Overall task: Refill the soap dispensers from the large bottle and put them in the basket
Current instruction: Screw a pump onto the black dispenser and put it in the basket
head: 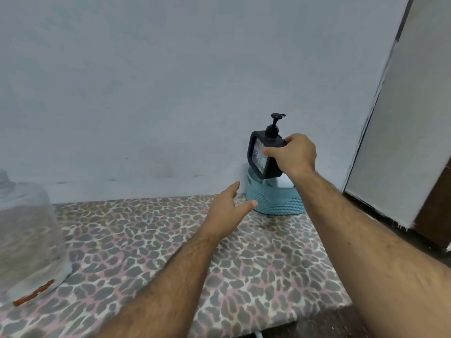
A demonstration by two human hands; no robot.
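The big bottle [26, 230] stood nearest, at the left edge of the patterned table [151, 252], clear-walled and with no cap on its threaded neck, parked well apart from the work at the far corner; it was probably left there so the hands were free for packing.

Farther out, the left hand [225, 208] hovered above the table, fingers straight and spread, thumb out, holding nothing. It reached toward the basket [273, 203] without touching it, likely ready to steady it.

Beyond that, the right hand [294, 154] gripped the dispenser [262, 154] at its upper corner, thumb across the front and fingers curled over the top, just beside the pump. The dark, boxy body hung tilted, its lower end right over the basket's mouth. Holding it high on the body left the bottom clear to drop in, by my reading. The teal basket sat in the far corner, close to the wall [170, 81]. Something pale showed inside it, too hidden to name.
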